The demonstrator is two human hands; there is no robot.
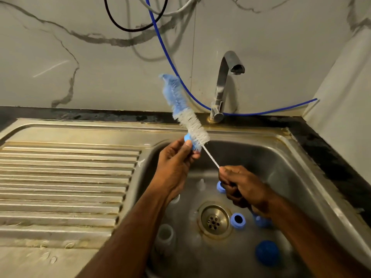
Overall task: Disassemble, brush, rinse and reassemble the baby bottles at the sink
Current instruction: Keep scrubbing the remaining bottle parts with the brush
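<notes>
My right hand (pixel 244 186) grips the handle of a long bottle brush (pixel 186 115) with white and blue bristles; the brush points up and left over the sink. My left hand (pixel 176 160) holds a light blue bottle ring (pixel 191 143) around the lower bristles, so the brush passes through it. Down in the steel sink (pixel 281 167) lie a clear bottle (pixel 165 236), two more blue rings (pixel 237 220) (pixel 220 187), a dark blue cap (pixel 267 252) and a clear teat (pixel 201 184). Another blue part (pixel 261 220) sits partly hidden under my right wrist.
The tap (pixel 224 83) stands behind the sink, with no water running. A ribbed steel drainboard (pixel 64 183) spreads to the left. A blue hose (pixel 192 95) and dark cables hang along the marbled wall. The drain (pixel 213 219) sits mid-basin. Black counter edges the right side.
</notes>
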